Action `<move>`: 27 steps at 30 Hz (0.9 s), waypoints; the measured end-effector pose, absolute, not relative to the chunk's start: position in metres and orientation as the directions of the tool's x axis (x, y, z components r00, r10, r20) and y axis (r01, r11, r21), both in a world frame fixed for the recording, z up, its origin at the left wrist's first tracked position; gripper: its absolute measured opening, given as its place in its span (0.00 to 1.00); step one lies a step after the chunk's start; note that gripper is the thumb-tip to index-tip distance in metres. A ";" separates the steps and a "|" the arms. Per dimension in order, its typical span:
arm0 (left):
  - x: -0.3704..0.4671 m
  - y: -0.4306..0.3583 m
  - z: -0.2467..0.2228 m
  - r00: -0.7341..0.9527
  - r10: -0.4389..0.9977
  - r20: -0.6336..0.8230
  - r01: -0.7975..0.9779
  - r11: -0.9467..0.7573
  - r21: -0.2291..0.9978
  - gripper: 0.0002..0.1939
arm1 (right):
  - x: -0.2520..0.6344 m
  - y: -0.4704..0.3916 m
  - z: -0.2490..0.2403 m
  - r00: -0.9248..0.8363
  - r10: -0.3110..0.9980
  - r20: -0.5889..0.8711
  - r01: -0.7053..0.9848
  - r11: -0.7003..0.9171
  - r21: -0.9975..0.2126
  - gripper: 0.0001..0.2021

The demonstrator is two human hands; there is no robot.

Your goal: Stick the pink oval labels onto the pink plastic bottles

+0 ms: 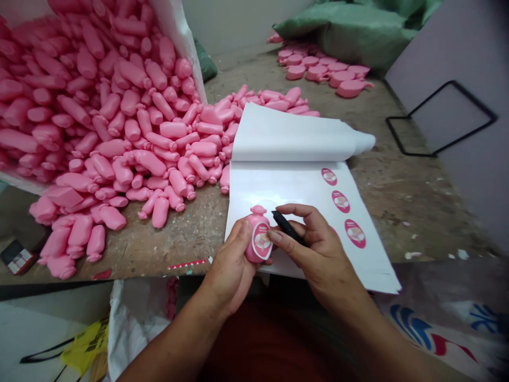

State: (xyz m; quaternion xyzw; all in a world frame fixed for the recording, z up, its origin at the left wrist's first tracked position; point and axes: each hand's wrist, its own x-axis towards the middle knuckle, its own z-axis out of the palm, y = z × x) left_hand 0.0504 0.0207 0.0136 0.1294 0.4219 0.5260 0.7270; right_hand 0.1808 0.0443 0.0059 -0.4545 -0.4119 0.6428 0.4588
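Note:
Upright between my hands is a small pink bottle [258, 212] with an oval label [262, 241] on its front. My left hand [233, 265] is wrapped round the bottle from the left. My right hand [318, 246] holds a black pen-like tool [288, 227], its pointed end aimed up and left. The right thumb touches the label's edge. Under and behind the hands lies a stack of white sheets [258, 180], the upper ones folded back. Oval pink stickers [341, 201] run down the right side of the exposed sheet.
A big pile of pink bottles [131, 127] spills from a white sack [189, 42] at the left. Flat pink pieces [338, 74] lie at the back right beside a green bag [350, 37]. A black wire frame [437, 116] stands at the right. The wooden table's [151, 249] front edge is near my wrists.

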 end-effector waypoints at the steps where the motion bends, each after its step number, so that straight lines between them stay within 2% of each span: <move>1: 0.050 0.021 0.014 0.091 0.875 -0.476 -0.655 0.412 0.633 0.15 | 0.181 0.044 0.006 -0.171 0.963 -0.207 -0.221 -0.242 -0.945 0.21; 13: 0.050 0.021 0.017 0.091 0.891 -0.445 -0.638 0.396 0.661 0.13 | 0.179 0.042 0.012 -0.157 0.969 -0.189 -0.197 -0.218 -0.956 0.20; 21: 0.049 0.021 0.017 0.121 0.881 -0.458 -0.675 0.411 0.613 0.14 | 0.180 0.043 0.011 -0.151 0.971 -0.184 -0.181 -0.210 -0.961 0.21; 27: 0.047 0.022 0.020 0.147 0.879 -0.453 -0.620 0.439 0.651 0.12 | 0.180 0.043 0.014 -0.127 0.974 -0.189 -0.126 -0.205 -0.971 0.21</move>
